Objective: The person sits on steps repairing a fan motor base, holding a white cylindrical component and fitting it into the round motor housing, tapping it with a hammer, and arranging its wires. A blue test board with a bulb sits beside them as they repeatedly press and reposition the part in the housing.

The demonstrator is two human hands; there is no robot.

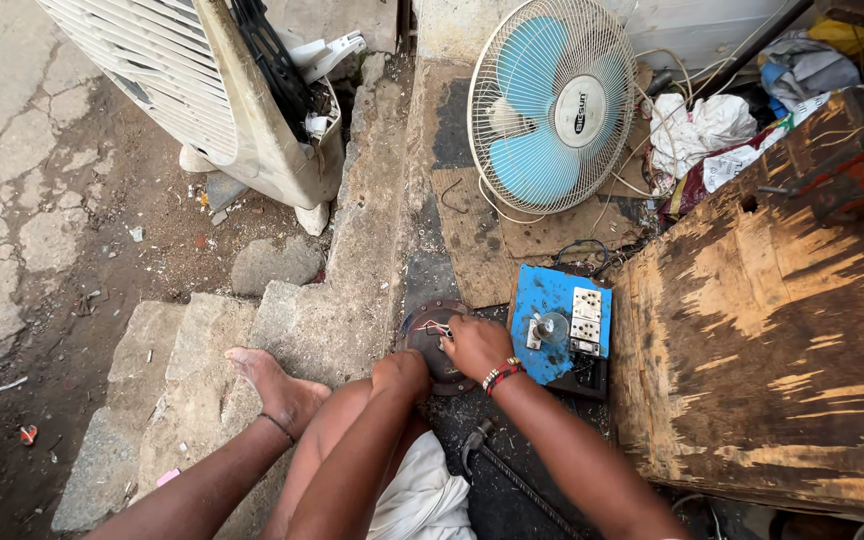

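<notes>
From the head camera, the round dark metal disc [432,345] lies on the ground by the stone step, half hidden under both hands; its small wires are hard to make out; the right hand [477,347] rests on it, fingers curled together on a part too small to name; the left hand [402,373] sits fisted at its rim, its grip unclear; just beside lies a scuffed blue switchboard [557,322]; a pale table fan [552,100] stands behind; a rough wooden worktop [762,330] is cut off at right.

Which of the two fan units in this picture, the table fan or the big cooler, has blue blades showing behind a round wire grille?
The table fan, upper middle, beyond the blue switch board. The cooler, upper left, shows only slatted cream louvres.
</notes>
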